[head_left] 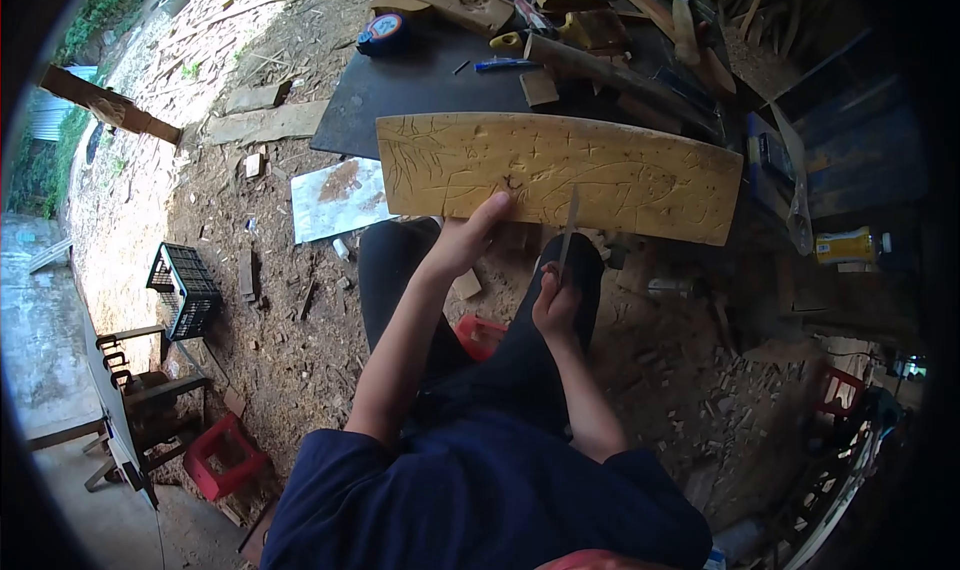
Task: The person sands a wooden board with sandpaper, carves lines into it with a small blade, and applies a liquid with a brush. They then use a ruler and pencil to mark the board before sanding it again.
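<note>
A long, slightly curved wooden board [620, 185] stands tilted up in front of me, its yellowish face covered with carved lines, crosses and figures. My left hand [470, 238] grips its lower edge left of the middle, thumb on the face and fingers hidden behind. In my right hand [556, 305], below the board, is a slim pointed blade [566, 245] with its tip upward, overlapping the carved face. The closed fingers hide its handle. Both hands are over my knees.
Behind the board, a dark table [350, 100] carries a blue tape roll [380, 35], a blue pen [505, 65], a wood block [538, 88] and several tools. A black crate [185, 290] and a red stool [225, 457] stand left; a yellow bottle [845, 246] lies right.
</note>
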The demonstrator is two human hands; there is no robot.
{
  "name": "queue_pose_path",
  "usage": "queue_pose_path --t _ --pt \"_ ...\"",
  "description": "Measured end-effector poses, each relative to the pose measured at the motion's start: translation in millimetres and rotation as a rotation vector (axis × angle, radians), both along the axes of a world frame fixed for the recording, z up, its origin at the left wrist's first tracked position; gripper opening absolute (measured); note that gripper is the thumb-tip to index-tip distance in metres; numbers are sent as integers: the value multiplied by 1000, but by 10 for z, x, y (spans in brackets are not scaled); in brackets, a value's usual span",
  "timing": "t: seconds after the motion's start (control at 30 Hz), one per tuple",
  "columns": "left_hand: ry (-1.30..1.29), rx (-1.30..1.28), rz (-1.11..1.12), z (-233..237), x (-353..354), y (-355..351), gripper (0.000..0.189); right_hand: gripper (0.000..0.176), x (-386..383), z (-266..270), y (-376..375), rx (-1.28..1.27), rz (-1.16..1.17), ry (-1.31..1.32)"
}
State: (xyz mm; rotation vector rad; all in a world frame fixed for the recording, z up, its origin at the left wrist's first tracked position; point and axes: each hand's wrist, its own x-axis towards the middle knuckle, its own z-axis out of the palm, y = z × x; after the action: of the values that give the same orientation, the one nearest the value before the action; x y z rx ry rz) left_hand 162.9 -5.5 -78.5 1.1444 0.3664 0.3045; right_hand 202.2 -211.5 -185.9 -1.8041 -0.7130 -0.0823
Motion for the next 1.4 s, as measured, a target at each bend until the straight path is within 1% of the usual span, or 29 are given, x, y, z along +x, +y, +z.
queue_pose_path --t 0.07,0.1,0.13,0.17,0.2,0.23,0.27,0.37,0.47,0.5,0.57,0.6,0.67,0.77,0.8,0.83,0.87,0.9,0.97,1.03,1.07,1.17,1.2,1.27,1.3,1.37,1.4 --pt "-41 31 -12 21 11 3 39 24 -1 -111 -69 8 14 20" --pt "-43 24 -25 -5 -15 -6 39 26 24 59 -10 6 8 41" --pt "-45 17 -38 -32 -41 -15 39 28 21 404 67 -5 -2 73" --pt "-39 -3 -68 -50 -55 3 39 30 -7 589 89 -13 -16 103" --pt "-47 -8 -104 -30 -24 48 39 31 -4 404 54 -13 -8 87" --pt "-26 -23 -46 8 -9 19 38 31 9 86 12 -6 -4 66" --pt "-26 -12 -34 51 0 3 38 31 7 -87 -14 -1 -1 45" --pt "-34 17 -1 75 6 -34 37 31 -61 -104 -25 25 2 33" --pt "-18 2 -48 14 -21 -36 36 30 -148 245 -10 2 -30 62" --pt "-33 -28 -62 5 -11 -15 37 28 -113 143 -27 -4 -13 61" --pt "-25 26 -15 10 -9 -3 37 25 -47 -119 -94 -11 12 54" --pt "-26 33 -18 29 15 14 38 25 -27 -49 -74 0 1 39" --pt "-26 22 -44 70 32 51 38 25 23 261 1 12 3 18" --pt "-15 -49 -100 -16 -83 68 37 24 46 461 85 -33 18 70" --pt "-25 -61 -123 -10 -66 111 38 25 51 268 63 -20 19 23" --pt "-9 11 -19 48 -2 18 38 25 56 -103 -9 -8 20 -24" --pt "-23 23 -27 71 5 18 38 25 67 -308 -29 3 24 -72" --pt "-36 32 -30 77 8 17 38 25 75 -207 8 16 20 -50" --pt "-51 9 -39 79 -3 13 39 26 14 163 59 28 21 13" --pt "-59 -51 -67 135 1 8 41 27 29 289 86 26 -1 -26" --pt "-48 -35 -78 124 -14 21 41 28 51 308 142 38 -15 -54" --pt "-32 -12 -97 126 -26 63 43 27 60 -285 9 35 0 -53" --pt "-31 -28 -90 187 -5 37 43 27 56 -218 33 29 -1 -26" --pt "0 -77 -83 240 -24 -7 45 27 47 227 52 -12 1 51" --pt "4 -95 -104 176 -41 -6 45 27 47 350 76 -14 -2 113" --pt "-12 -106 -117 143 -38 26 48 27 52 -73 28 -26 -9 46" --pt "-23 -114 -110 144 -40 6 51 27 59 -118 48 -29 -19 6"
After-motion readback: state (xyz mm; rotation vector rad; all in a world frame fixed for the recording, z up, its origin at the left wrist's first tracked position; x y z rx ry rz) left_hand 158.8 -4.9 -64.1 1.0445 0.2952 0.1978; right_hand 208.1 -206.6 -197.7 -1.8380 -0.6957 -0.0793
